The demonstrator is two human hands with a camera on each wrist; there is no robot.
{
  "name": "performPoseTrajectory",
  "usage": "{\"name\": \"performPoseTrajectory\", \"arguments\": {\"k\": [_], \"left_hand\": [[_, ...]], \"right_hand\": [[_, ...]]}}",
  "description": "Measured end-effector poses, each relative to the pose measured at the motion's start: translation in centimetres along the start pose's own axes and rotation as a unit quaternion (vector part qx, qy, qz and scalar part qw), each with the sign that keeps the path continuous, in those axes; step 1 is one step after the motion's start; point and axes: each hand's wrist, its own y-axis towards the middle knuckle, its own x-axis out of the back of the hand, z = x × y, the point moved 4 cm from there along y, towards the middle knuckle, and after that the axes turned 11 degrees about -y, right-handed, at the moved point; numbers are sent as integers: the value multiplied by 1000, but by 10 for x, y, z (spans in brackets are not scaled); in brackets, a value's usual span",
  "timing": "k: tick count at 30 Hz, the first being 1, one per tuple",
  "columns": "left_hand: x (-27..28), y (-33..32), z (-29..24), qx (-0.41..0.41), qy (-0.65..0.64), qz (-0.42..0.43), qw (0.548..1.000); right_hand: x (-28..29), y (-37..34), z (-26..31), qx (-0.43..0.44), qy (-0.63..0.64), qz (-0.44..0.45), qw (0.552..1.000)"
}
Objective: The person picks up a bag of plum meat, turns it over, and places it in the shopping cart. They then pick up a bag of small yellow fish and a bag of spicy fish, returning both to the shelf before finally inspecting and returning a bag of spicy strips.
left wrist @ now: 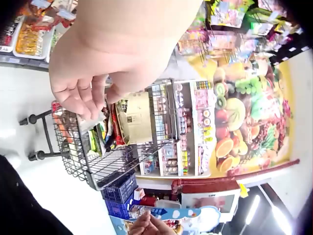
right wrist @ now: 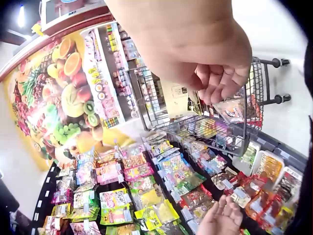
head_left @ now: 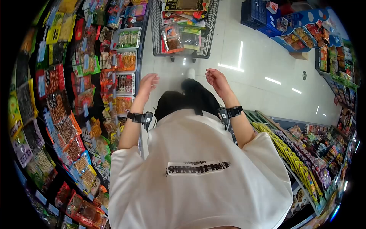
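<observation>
Both hands are held out in front of the body, fingers loosely bent and nothing in them. The left hand [head_left: 148, 86] is beside the snack shelf on the left. On the other side, over the pale floor, hangs the right hand [head_left: 218, 81]. A wire shopping cart [head_left: 155, 42] stands a little ahead of both hands, apart from them in the head view. Inside it lie a clear bag of brownish food [head_left: 172, 38], a green and dark packet [head_left: 190, 39] and more packets. A cardboard box [left wrist: 139, 117] shows in the cart in the left wrist view.
Shelves of hanging snack bags [head_left: 61, 110] line the left side, with white trays of packets [head_left: 126, 61] along their edge. Blue crates [head_left: 254, 17] and a snack display [head_left: 301, 36] stand ahead right. Another rack [head_left: 291, 152] is at the right. Glossy floor [head_left: 251, 91] lies between.
</observation>
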Motion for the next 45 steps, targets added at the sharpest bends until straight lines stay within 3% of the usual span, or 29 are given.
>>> {"name": "performPoseTrajectory", "arguments": {"k": [5, 8, 12, 19, 22, 24, 27, 29, 32, 36, 40, 43, 44, 45], "left_hand": [[-53, 39, -57, -23, 24, 55, 998], [-66, 75, -74, -1, 29, 47, 998], [-80, 128, -90, 68, -56, 36, 995], [-70, 266, -51, 127, -85, -17, 988], [-56, 322, -4, 130, -46, -66, 988], [-63, 334, 13, 124, 28, -110, 986], [-49, 373, 50, 116, 234, -99, 960], [-44, 386, 68, 130, 269, -126, 946], [-42, 391, 75, 115, 276, -159, 941], [-51, 390, 60, 75, 301, -136, 941], [-49, 387, 53, 101, 294, -169, 935], [-11, 416, 104, 64, 224, -195, 953], [-10, 412, 102, 88, 221, -199, 951], [-35, 380, 59, 88, 185, -226, 952]], "right_hand": [[16, 33, 47, 6, 28, -32, 999], [20, 53, 72, 14, 17, -59, 998], [11, 79, 90, 14, 11, -84, 996], [0, 180, 57, -46, -26, -76, 996], [5, 252, 22, -74, -98, -146, 982], [4, 293, -6, -91, -146, -162, 972], [4, 346, -49, -121, -256, -115, 952], [-5, 362, -60, -125, -183, -101, 970], [-14, 385, -56, -80, -464, -166, 866], [-28, 407, -76, 16, -489, -174, 854], [-44, 412, -81, 8, -527, -166, 833], [-49, 409, -69, 2, -520, -167, 838], [-50, 405, -69, 17, -517, -174, 838], [-50, 400, -68, 33, -513, -183, 838]]}}
